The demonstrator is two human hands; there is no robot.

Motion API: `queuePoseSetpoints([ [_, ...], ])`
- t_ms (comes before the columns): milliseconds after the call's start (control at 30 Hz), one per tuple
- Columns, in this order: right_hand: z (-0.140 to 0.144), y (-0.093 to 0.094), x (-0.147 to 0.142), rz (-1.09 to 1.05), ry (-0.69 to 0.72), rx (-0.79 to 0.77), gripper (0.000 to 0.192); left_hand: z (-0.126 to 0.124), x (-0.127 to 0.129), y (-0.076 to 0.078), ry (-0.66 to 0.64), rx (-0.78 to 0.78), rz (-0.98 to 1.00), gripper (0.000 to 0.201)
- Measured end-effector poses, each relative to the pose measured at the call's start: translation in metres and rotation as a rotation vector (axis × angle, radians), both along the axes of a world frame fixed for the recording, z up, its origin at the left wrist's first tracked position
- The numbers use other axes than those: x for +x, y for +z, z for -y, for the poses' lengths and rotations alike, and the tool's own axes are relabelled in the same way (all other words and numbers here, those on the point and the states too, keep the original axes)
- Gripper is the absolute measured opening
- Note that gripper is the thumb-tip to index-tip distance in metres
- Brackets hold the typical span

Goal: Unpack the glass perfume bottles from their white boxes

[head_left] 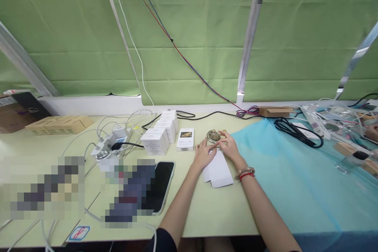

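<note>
My left hand [204,154] and my right hand [229,146] come together over the table, fingertips almost touching. Both have their fingers bent in at the far end of a flat white sheet of paper or card [220,171], which has a notch in its near edge. Exactly how the fingers grip it is too small to make out. Just beyond the fingertips lies a round, shiny, brass-coloured metal object [213,136]; its kind is unclear. A tiny gold-coloured piece [224,130] shows past my right fingers. Left of my hands lies a white box with a picture [185,139].
Several small white boxes [155,141] stand at the left, beside a power strip with plugs [110,147]. A phone [161,185] lies near my left forearm. Blue sheeting [289,181] covers the right side, with a coiled black cable [298,132] and a clear bottle [351,161] on it.
</note>
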State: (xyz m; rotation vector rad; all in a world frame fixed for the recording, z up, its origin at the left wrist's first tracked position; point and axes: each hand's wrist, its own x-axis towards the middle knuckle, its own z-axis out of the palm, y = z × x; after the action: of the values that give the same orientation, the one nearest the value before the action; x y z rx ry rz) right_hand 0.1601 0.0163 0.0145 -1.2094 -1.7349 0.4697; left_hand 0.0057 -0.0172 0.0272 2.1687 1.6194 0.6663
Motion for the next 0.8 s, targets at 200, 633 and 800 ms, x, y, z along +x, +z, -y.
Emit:
queuePoseSetpoints([
  [200,-0.001,-0.003,-0.003,0.036,-0.082,-0.034,0.032,-0.002,0.0,-0.004,0.02,0.002,-0.017,0.045],
  [633,0.002,0.003,0.003,0.064,-0.312,0.034,0.036,0.003,0.001,0.003,-0.083,0.05,0.11,0.03],
  [800,0.008,0.014,0.0,-0.155,-0.138,0.007,0.032,0.0,0.006,-0.002,0.082,0.185,0.111,0.02],
])
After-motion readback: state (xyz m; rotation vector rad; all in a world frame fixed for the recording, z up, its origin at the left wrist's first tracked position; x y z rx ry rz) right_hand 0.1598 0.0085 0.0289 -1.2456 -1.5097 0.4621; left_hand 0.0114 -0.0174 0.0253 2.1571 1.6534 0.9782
